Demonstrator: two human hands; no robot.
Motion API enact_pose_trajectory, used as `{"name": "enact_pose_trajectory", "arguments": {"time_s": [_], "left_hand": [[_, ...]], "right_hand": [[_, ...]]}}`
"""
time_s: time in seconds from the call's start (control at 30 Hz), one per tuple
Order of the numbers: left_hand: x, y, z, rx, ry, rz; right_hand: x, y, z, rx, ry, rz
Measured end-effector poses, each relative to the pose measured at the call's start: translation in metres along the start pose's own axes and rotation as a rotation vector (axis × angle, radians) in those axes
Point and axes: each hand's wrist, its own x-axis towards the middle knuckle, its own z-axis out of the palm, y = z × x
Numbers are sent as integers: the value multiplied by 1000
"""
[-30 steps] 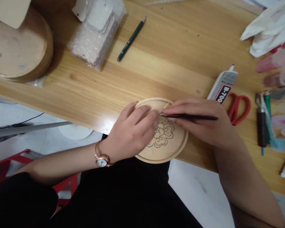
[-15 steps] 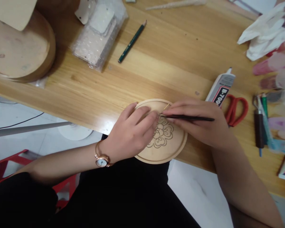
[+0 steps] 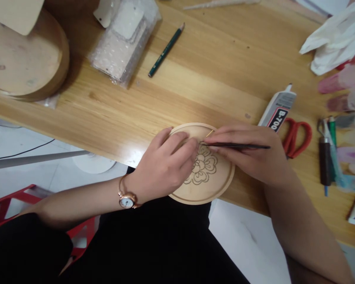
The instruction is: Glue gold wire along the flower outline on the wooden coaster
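Note:
A round, pale wooden plate (image 3: 215, 185) with a raised rim lies partly over the table's front edge, above my lap. Dark lines form a flower pattern (image 3: 201, 165) on its face. My left hand (image 3: 168, 161) grips the plate from the left, its bent fingers resting on the face and covering part of the flower. In my right hand (image 3: 248, 152) is a slim black pointed tool (image 3: 239, 146), pinched between thumb and fingers. Its tip meets the plate beside my left fingertips; whether it has one prong or two I cannot tell. A short gold strip (image 3: 210, 133) shows by my right fingertips.
A glue tube (image 3: 276, 110) and red-handled scissors (image 3: 297, 138) lie right of my right hand. A dark green pencil (image 3: 166, 50) and bubble-wrapped pieces (image 3: 124, 43) are farther back. At left sits a round wooden box (image 3: 32, 63); white tissue (image 3: 334, 39) and small pots (image 3: 340, 79) line the right.
Both hands and the plate stay nearly in place. My right hand and the black tool have shifted very slightly right; the view has tilted a little.

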Motion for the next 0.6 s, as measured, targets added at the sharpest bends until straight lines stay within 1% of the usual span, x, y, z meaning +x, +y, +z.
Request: {"name": "enact_pose_trajectory", "arguments": {"time_s": [0.2, 0.37, 0.6], "left_hand": [[0, 0, -1, 5, -2, 7], [1, 1, 0, 3, -9, -26], [-1, 1, 2, -24, 12, -15]], "right_hand": [[0, 1, 0, 5, -1, -6], [1, 1, -2, -3, -10, 4], [0, 0, -3, -8, -11, 7]]}}
